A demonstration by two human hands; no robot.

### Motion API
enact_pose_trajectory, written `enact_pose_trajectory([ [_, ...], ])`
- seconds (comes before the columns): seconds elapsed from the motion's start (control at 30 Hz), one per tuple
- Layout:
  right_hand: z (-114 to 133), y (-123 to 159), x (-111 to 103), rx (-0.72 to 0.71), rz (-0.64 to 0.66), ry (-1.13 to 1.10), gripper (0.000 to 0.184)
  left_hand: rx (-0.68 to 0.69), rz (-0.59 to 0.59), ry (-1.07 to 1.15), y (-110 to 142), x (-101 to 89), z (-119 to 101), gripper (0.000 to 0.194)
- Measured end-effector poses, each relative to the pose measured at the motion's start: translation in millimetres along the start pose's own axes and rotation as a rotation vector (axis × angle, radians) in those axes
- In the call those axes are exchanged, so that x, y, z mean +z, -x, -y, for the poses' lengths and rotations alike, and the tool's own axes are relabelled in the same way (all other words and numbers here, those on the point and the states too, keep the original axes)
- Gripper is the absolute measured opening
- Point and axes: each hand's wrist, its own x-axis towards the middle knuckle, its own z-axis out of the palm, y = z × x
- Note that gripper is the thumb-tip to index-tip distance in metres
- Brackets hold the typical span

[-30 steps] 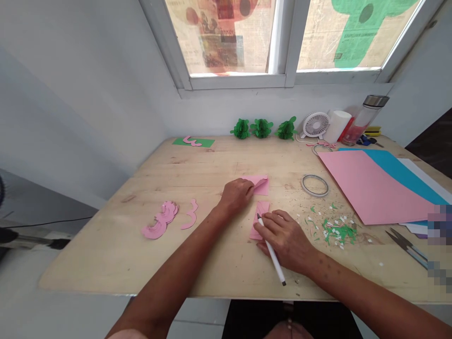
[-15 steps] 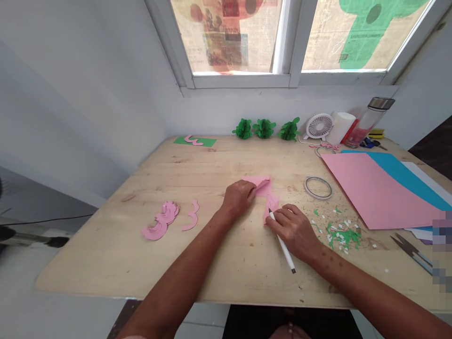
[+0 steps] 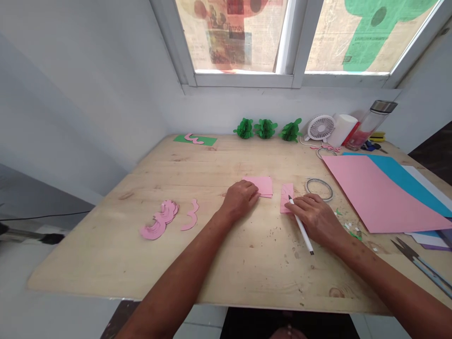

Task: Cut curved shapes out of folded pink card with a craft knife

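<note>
My left hand [image 3: 240, 197] is closed at the left edge of a small stack of pink paper [image 3: 262, 184] lying flat on the table. My right hand [image 3: 312, 214] grips a white marker pen [image 3: 304, 235], its dark tip pointing away from me. Beside those fingers lies a narrow pink paper piece [image 3: 285, 202] with faint drawn lines, partly hidden by the hand. To the left are a wavy pink cutout [image 3: 191, 217] and a pile of matching pink cutouts [image 3: 165, 215].
A tape roll [image 3: 330, 195] and paper scraps [image 3: 353, 230] lie near my right forearm. Large pink sheets [image 3: 377, 193] and scissors [image 3: 416, 256] are at the right. Green paper shapes [image 3: 265, 129], a small fan [image 3: 320, 128] and a bottle [image 3: 372, 123] stand along the wall.
My right hand has moved right with the marker pen, and the narrow pink piece has shifted right too. The paper at my left hand, raised and bent before, now lies flat.
</note>
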Motion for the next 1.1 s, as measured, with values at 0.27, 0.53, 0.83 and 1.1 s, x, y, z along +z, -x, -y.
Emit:
enact_pose_trajectory([
  [0.27,20,-1,1,0.259,-0.167,-0.239,0.025,0.063,0.062,-0.023,-1,-3.1,0,0.016],
  [0.53,27,-17,18,0.456,-0.252,-0.340,0.021,0.088,0.091,-0.009,2,-8.5,-2,0.011],
  [0.83,34,-12,37,0.431,-0.306,-0.283,0.022,0.122,0.116,0.019,4,-12.4,0,0.015],
  [1.1,33,-10,33,0.406,-0.347,-0.283,0.022,0.151,0.103,0.031,4,-9.1,4,0.014],
])
